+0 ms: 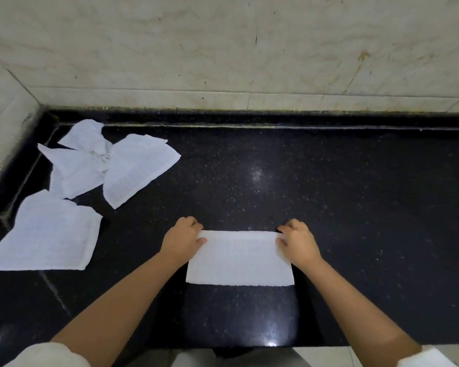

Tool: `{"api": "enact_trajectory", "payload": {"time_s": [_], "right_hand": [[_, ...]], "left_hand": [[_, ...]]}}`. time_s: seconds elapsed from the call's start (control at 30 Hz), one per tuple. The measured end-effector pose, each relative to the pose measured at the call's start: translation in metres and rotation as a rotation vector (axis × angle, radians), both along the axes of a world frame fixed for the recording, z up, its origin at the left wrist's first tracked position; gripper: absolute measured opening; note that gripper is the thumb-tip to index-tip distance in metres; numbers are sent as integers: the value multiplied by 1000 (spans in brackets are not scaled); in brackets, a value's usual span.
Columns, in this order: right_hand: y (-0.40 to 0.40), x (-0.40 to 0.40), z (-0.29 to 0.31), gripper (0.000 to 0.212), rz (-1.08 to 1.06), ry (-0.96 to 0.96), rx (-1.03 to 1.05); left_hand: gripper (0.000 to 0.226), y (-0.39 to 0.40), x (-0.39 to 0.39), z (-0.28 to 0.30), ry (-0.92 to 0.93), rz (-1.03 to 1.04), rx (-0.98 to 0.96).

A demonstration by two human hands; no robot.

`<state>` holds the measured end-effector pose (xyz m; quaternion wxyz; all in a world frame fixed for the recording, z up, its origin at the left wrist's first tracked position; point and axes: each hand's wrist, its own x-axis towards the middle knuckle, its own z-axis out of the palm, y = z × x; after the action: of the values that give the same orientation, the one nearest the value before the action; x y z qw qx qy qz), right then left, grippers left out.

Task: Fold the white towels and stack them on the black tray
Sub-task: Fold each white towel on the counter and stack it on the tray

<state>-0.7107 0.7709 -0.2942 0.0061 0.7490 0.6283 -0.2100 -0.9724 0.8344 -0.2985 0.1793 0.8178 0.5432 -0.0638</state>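
I am seeing both hands pinching: left hand (pixel 182 238) and right hand (pixel 298 239) gripping the far corners of the folded white towel (pixel 239 258), lying on the black speckled counter (pixel 329 194). Loose towels (pixel 90 165) lying far left.

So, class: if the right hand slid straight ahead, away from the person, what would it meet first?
Only bare black counter lies ahead of the right hand, then probably the raised black ledge under the marble wall. Depth is uncertain.
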Motion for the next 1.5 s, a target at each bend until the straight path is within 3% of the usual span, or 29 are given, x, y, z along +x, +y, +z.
{"api": "enact_trajectory", "payload": {"time_s": [0.2,0.37,0.47,0.57,0.67,0.73,0.83,1.03,1.1,1.17,1.23,1.37,1.47,1.5], "right_hand": [[3,-1,4,32,65,-49,-9],[15,2,18,16,84,-42,-124],[25,3,37,26,103,-72,-86],[38,10,64,33,121,-100,49],[42,18,91,27,31,-31,405],[32,22,96,22,-24,58,605],[4,22,72,14,8,14,694],[-88,7,-11,17,0,-72,458],[-103,5,-21,14,-20,-57,364],[-104,5,-19,10,-34,-63,344],[-102,2,-12,22,-97,-9,325],[-86,-6,9,31,-398,-13,115],[-79,-11,8,33,-429,-118,-46],[-76,-13,7,32,-443,-120,-70]], "left_hand": [[35,1,-1,2,65,-54,14],[32,-2,-1,2,104,-139,56],[33,4,-2,15,138,-170,75],[31,17,2,44,127,-148,162],[36,26,0,74,-143,-138,439],[26,21,-5,79,-271,-147,601],[27,0,-6,64,-264,-234,615],[9,-66,-9,-8,-141,-408,354],[16,-81,-9,-21,-127,-379,304],[6,-88,-9,-21,-121,-319,334],[28,-89,-5,-18,-149,-247,331],[31,-81,23,-7,-236,-159,322],[29,-71,50,-8,-112,-86,240],[39,-69,58,-11,-83,-54,192]]}}
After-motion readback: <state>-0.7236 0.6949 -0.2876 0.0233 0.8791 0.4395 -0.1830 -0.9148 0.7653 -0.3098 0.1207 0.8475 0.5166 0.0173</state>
